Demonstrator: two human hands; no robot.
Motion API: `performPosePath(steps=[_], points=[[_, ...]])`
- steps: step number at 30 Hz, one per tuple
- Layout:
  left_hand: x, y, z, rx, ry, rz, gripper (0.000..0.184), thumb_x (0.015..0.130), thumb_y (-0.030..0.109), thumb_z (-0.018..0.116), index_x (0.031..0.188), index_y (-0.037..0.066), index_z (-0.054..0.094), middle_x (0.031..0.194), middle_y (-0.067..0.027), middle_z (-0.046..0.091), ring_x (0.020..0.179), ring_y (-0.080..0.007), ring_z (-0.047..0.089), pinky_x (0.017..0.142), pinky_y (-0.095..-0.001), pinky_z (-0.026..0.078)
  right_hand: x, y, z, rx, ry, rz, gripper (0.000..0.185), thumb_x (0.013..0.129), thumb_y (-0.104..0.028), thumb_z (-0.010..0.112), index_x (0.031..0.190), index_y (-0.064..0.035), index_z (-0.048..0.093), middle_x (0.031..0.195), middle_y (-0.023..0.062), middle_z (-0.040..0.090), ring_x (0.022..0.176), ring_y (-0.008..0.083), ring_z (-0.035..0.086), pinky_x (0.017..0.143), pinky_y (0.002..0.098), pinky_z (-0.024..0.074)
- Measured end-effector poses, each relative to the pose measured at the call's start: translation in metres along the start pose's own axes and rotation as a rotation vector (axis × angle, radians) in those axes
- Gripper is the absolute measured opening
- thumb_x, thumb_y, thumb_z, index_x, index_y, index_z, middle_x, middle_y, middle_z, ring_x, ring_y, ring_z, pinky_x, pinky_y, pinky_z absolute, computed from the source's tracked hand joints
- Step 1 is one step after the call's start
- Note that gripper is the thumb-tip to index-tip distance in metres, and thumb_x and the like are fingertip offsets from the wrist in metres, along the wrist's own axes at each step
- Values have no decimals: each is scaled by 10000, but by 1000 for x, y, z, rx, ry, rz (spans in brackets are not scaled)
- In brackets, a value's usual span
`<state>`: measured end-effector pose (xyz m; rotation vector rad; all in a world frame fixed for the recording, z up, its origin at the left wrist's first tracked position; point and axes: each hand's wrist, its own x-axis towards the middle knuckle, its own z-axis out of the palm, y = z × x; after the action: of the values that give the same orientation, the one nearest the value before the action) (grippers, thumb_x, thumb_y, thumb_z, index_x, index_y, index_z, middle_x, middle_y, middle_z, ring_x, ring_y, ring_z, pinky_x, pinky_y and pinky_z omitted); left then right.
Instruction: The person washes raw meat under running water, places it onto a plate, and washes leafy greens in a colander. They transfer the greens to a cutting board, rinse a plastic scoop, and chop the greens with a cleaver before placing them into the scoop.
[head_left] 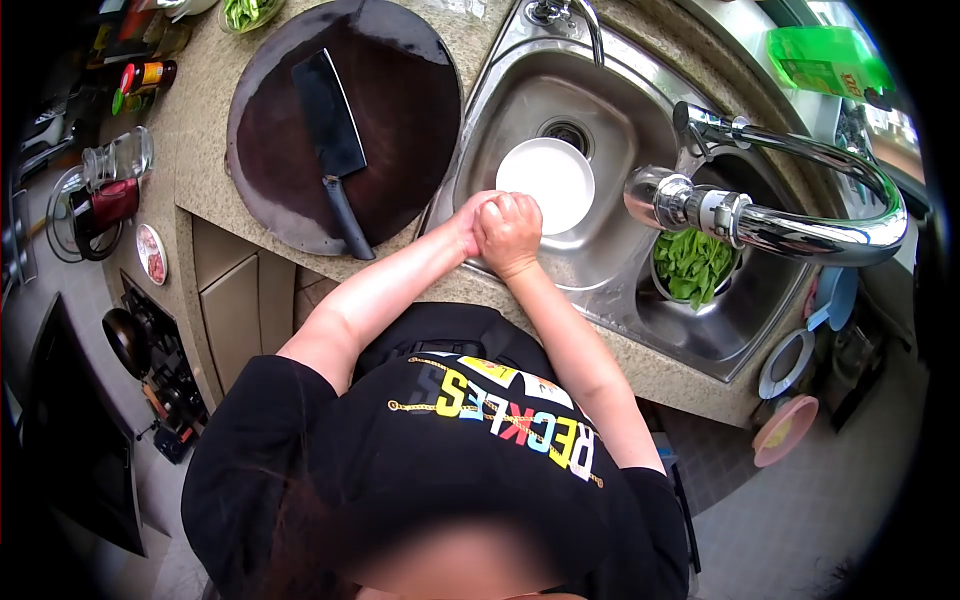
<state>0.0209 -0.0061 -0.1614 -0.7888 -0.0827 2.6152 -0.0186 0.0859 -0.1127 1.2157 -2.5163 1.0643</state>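
My left hand (pixel 468 225) and my right hand (pixel 509 232) are pressed together over the near edge of the sink (pixel 620 100). The right one lies over the left, its fingers curled. Whatever may be between them is hidden. Just beyond them a white plate (pixel 556 180) sits in the larger basin, partly covering the drain (pixel 570 133). To the left, a cleaver (pixel 332 115) with a dark blade rests on a round dark chopping board (pixel 410 80), its handle pointing toward me.
Green leaves (pixel 693 265) fill a bowl in the smaller basin. A large chrome faucet (pixel 820 235) arches over that side, and a green bottle (pixel 825 60) stands behind. On the left counter are a dish of meat (pixel 152 254), jars (pixel 148 75) and a bowl of cut greens (pixel 247 12).
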Motion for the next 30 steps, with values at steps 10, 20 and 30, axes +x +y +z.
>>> performPosePath(steps=[10, 20, 30], points=[[-2, 0, -6, -6, -6, -11, 208, 919, 203, 440, 951, 68, 593, 945, -63, 626, 894, -182, 615, 822, -338, 506, -2, 5, 3, 0, -17, -12, 153, 644, -196, 620, 666, -117, 491, 731, 64, 504, 735, 262, 530, 671, 389, 447], [-1, 0, -9, 2, -12, -38, 192, 917, 187, 439, 930, 71, 591, 930, -61, 625, 882, -174, 617, 807, -329, 511, -5, 7, 3, 15, -21, -17, 151, 650, -201, 618, 668, -126, 488, 736, 57, 512, 744, 249, 531, 681, 390, 446], [-2, -3, 12, 64, -6, 88, 209, 924, 173, 426, 956, 57, 598, 949, -75, 629, 890, -196, 620, 810, -339, 519, 11, -7, -17, 11, -213, 7, 177, 709, -208, 646, 822, -86, 587, 890, 98, 545, 891, 285, 542, 796, 420, 441]])
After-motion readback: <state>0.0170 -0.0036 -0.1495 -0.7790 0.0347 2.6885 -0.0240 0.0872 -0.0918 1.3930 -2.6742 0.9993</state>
